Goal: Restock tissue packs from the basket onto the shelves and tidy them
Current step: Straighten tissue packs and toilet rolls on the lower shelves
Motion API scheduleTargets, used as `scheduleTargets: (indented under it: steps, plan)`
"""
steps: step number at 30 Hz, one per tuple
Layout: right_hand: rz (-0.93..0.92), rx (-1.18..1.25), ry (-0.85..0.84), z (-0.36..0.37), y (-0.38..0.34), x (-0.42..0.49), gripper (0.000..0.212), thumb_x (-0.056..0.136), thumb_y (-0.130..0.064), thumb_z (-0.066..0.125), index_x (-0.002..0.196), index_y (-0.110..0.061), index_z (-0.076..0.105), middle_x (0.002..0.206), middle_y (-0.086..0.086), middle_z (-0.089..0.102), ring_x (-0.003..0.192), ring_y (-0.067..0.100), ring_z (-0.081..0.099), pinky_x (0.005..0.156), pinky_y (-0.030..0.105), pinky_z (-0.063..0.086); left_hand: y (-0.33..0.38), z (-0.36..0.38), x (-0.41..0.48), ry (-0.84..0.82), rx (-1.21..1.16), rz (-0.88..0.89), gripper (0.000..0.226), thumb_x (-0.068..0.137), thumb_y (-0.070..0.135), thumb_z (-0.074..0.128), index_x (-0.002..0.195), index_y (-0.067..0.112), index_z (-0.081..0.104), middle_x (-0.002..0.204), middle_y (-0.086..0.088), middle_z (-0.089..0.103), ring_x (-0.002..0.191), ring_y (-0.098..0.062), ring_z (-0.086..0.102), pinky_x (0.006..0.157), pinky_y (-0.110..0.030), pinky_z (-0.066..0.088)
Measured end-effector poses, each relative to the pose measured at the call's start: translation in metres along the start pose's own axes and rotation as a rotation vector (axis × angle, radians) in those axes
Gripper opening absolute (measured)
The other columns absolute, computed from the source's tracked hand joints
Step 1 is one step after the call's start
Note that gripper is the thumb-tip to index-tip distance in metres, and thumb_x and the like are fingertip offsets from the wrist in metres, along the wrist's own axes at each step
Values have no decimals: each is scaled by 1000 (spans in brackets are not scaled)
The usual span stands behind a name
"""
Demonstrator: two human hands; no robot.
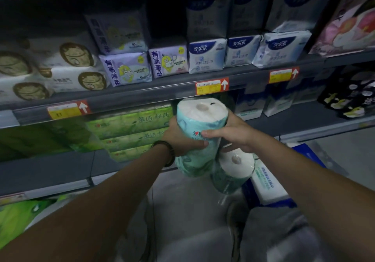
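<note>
A teal-wrapped tissue roll pack is held between both hands at the front of the middle shelf, its white roll end facing me. My left hand grips its left side and underside; a bead bracelet circles that wrist. My right hand clasps its right side with the thumb across the wrapper. A second wrapped roll hangs just below the right hand. The blue basket stands on the floor at the right with a white tissue pack in it.
Green tissue packs are stacked on the middle shelf to the left of the held pack. White and blue packs stand to its right. The upper shelf carries pad packs above price tags. Grey floor lies below.
</note>
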State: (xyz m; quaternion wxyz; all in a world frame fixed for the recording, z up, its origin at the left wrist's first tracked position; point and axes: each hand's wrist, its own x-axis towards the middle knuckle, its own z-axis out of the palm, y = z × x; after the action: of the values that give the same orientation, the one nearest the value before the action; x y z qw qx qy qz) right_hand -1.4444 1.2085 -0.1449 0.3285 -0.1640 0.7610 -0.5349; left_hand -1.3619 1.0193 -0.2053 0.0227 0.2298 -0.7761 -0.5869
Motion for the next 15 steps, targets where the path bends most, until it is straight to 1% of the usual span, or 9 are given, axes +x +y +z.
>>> scheduleTargets:
  steps: [1, 3, 5, 7, 8, 9, 10, 12, 15]
  plan:
    - [14, 9, 21, -2, 1, 9, 70, 74, -12, 96, 127, -35, 57, 113, -18, 72, 97, 1, 70, 59, 16, 59, -2, 4, 8, 11, -9, 0, 131, 30, 55, 104, 143, 19, 48, 127, 3, 71, 115, -16, 71, 90, -42, 63]
    - [55, 20, 103, -1, 11, 29, 65, 69, -12, 99, 121, -27, 64, 114, -8, 76, 105, 15, 74, 75, 34, 67, -6, 12, 25, 30, -36, 5, 136, 35, 49, 103, 149, 13, 38, 135, -1, 66, 121, -17, 68, 99, -43, 59]
    - [63, 32, 179, 2, 26, 47, 76, 57, -18, 104, 122, -23, 64, 119, -4, 75, 112, 20, 71, 92, 43, 64, -8, 18, 38, 40, -62, 3, 144, 35, 48, 102, 153, 11, 30, 144, -4, 59, 129, -17, 61, 105, -37, 55]
    - [69, 47, 228, 5, 42, 62, 105, 41, -29, 104, 136, -24, 58, 129, -6, 70, 122, 22, 66, 100, 48, 61, -14, 24, 49, 7, -92, -31, 132, 47, 44, 102, 153, 10, 32, 147, -7, 57, 130, -16, 59, 103, -30, 55]
    - [84, 66, 219, 8, 47, 66, 112, 43, -29, 102, 143, -28, 52, 134, -9, 66, 126, 23, 63, 101, 52, 60, -19, 27, 53, 12, -76, -58, 122, 52, 38, 100, 152, 11, 37, 145, -8, 59, 126, -18, 61, 101, -31, 57]
    - [117, 87, 204, 11, 51, 69, 113, 53, -25, 101, 150, -33, 45, 139, -12, 61, 130, 23, 59, 101, 56, 58, -18, 29, 53, 36, -31, -84, 116, 50, 38, 96, 149, 13, 42, 139, -7, 62, 121, -19, 64, 100, -35, 58]
    - [150, 109, 183, 13, 54, 72, 109, 66, -21, 98, 155, -37, 36, 141, -13, 56, 131, 23, 55, 100, 57, 58, -19, 31, 56, 71, 40, -97, 111, 49, 38, 91, 148, 14, 45, 135, -4, 64, 119, -20, 65, 101, -39, 58]
    - [202, 152, 156, 14, 59, 83, 98, 81, -25, 90, 156, -39, 29, 144, -8, 54, 128, 25, 56, 91, 56, 61, -10, 37, 58, 118, 48, -129, 92, 64, 24, 88, 145, 13, 46, 132, -2, 64, 119, -21, 65, 103, -42, 55]
    - [281, 211, 127, 20, 64, 102, 64, 87, -28, 83, 140, -32, 48, 131, 3, 69, 112, 28, 69, 86, 55, 63, -7, 44, 67, 93, 5, -193, 53, 84, -1, 76, 128, 6, 49, 122, -2, 65, 116, -19, 65, 103, -38, 55]
